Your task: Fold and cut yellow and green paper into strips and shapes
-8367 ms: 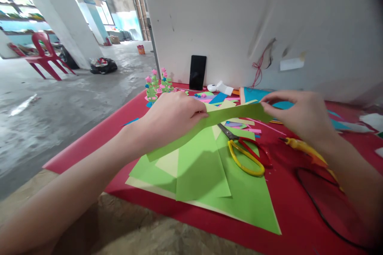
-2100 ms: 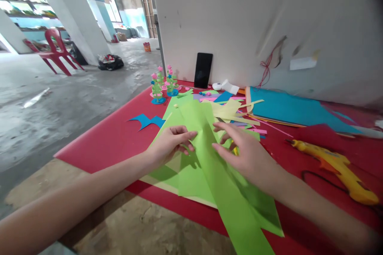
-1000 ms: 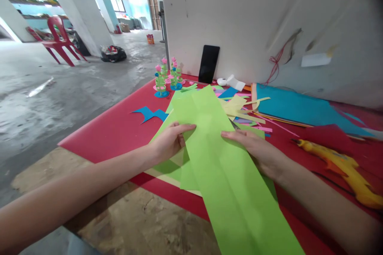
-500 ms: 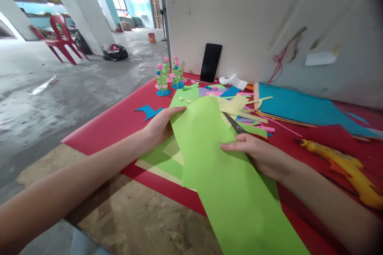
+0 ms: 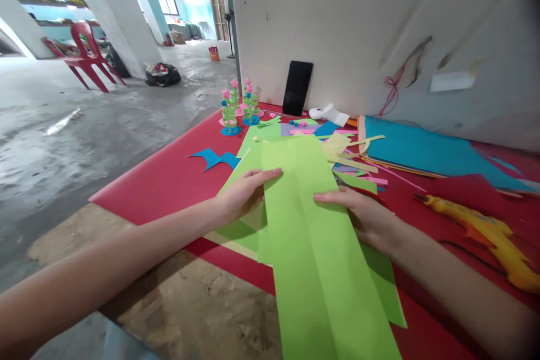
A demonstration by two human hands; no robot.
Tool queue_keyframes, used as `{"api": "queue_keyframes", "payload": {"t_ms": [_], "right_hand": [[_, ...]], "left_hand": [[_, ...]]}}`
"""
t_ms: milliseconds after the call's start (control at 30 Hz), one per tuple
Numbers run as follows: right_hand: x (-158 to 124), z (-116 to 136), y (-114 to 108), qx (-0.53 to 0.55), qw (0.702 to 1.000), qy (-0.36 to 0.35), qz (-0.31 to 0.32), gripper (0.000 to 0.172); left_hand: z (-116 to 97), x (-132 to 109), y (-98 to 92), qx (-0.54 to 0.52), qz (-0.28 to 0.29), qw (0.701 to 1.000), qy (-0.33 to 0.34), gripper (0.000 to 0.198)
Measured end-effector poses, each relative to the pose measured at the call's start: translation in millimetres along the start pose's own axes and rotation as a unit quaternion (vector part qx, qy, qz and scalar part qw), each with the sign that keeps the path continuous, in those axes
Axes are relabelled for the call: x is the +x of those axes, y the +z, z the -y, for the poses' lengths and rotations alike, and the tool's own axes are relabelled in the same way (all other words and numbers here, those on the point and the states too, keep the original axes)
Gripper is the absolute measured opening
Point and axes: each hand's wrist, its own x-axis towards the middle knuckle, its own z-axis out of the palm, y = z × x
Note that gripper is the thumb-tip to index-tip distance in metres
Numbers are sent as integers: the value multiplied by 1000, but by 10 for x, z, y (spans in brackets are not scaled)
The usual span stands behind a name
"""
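A long light-green paper sheet (image 5: 314, 247) hangs toward me, with a faint lengthwise crease down it. My left hand (image 5: 242, 194) pinches its left edge, thumb on top and fingers beneath. On the right edge, my right hand (image 5: 367, 211) grips the sheet with its thumb on top. Scissors (image 5: 342, 181) are also in that hand, blades partly showing beyond the paper and the rest mostly hidden. More green and pale-yellow sheets lie underneath. Cut pale-yellow strips (image 5: 358, 164) are just past the right hand.
A yellow glue gun (image 5: 476, 222) lies at right on the red table covering (image 5: 156, 180). Blue sheets (image 5: 422, 146) are stacked behind it. Small paper trees (image 5: 230, 115) stand at the back left, near blue scraps (image 5: 213, 158). A phone (image 5: 297, 88) leans on the wall.
The green sheet has straightened and turned more upright, showing its crease. My left hand has moved right and slightly down along it. The scissor blades are now mostly covered.
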Motion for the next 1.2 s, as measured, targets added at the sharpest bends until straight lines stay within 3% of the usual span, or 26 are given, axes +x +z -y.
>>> {"api": "queue_keyframes", "payload": {"t_ms": [167, 267, 433, 800, 1067, 1133, 1200], "right_hand": [[38, -98, 12, 8, 999, -3, -31, 53], [46, -123, 17, 3, 1000, -18, -23, 49], [-17, -101, 58, -20, 998, -40, 50, 30], [-182, -136, 139, -57, 983, -26, 171, 38], [-387, -28, 164, -147, 941, -14, 305, 45], [-399, -46, 121, -200, 933, -20, 297, 38], [-421, -85, 37, -255, 935, -50, 240, 31]], "left_hand": [[23, -36, 42, 6, -27, 999, -19, 30], [2, -56, 76, -9, -60, 998, -26, 30], [-73, -68, 98, -41, -102, 994, 12, 26], [-198, -1, -79, -53, -131, 988, 69, 30], [-308, 22, -101, -73, -169, 982, 42, 33], [-298, 25, -107, -78, -157, 984, 38, 34], [-284, 26, -109, -85, -149, 985, 34, 35]]}}
